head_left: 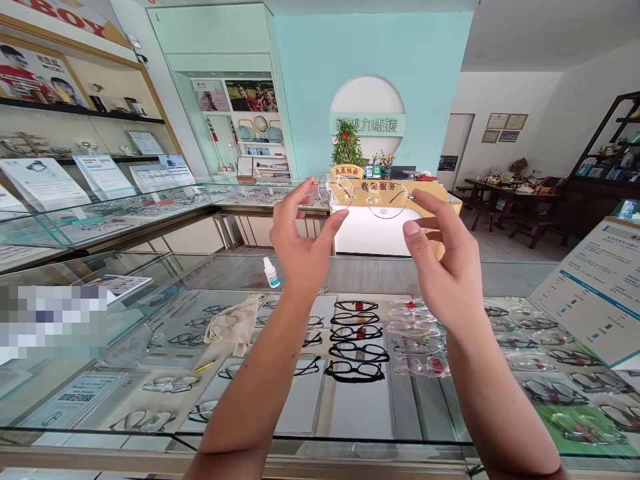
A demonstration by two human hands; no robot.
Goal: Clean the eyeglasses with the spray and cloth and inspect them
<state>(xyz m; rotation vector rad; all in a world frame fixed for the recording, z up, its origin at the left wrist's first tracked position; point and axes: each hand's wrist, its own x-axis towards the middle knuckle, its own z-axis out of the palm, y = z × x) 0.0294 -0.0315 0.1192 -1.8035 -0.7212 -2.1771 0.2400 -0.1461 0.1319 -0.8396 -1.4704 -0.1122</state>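
A pair of thin-rimmed glasses is held up in the middle of the head view, above the glass display case. My left hand pinches the left side of the frame near its hinge, thumb pointing toward the lens. At the other end, my right hand has its index finger against the right hinge, thumb lower and bent. Both lenses look clear. Below the hands, a beige cloth lies crumpled on the glass top, and a small white spray bottle stands behind it.
Dark-framed glasses and pink clear frames lie in columns in the case. A printed sign stands at the right. A reception counter with a plant is beyond. Shelves line the left wall.
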